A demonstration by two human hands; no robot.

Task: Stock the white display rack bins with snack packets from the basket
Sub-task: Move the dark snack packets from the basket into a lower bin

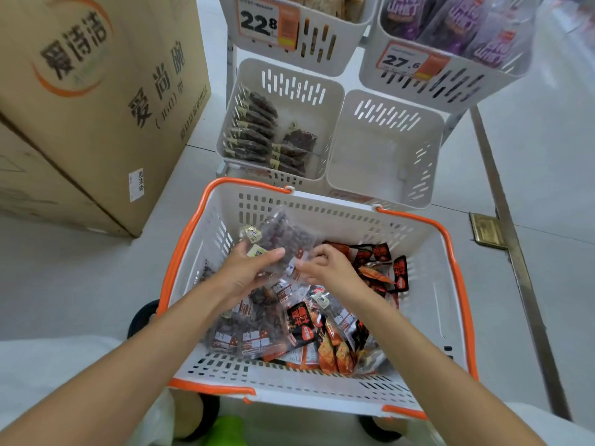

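Observation:
A white basket [428, 304] with orange rim holds several snack packets: clear ones of dark red fruit and black-and-orange ones [380, 268]. My left hand [248, 272] grips a clear packet of dark fruit [283, 236], lifted above the pile. My right hand [328, 268] pinches the lower edge of the same packet. Beyond the basket stands the white display rack: its lower left bin [322, 91] holds rows of dark fruit packets [257, 130], and the lower right bin [383, 162] holds nothing.
Two upper rack bins carry price tags, 22.8 [257, 22] and 27.6 [402, 61]; the right one holds purple packets [463, 24]. A large cardboard box [90, 101] stands on the floor at left. A metal floor strip [508, 226] runs along the right.

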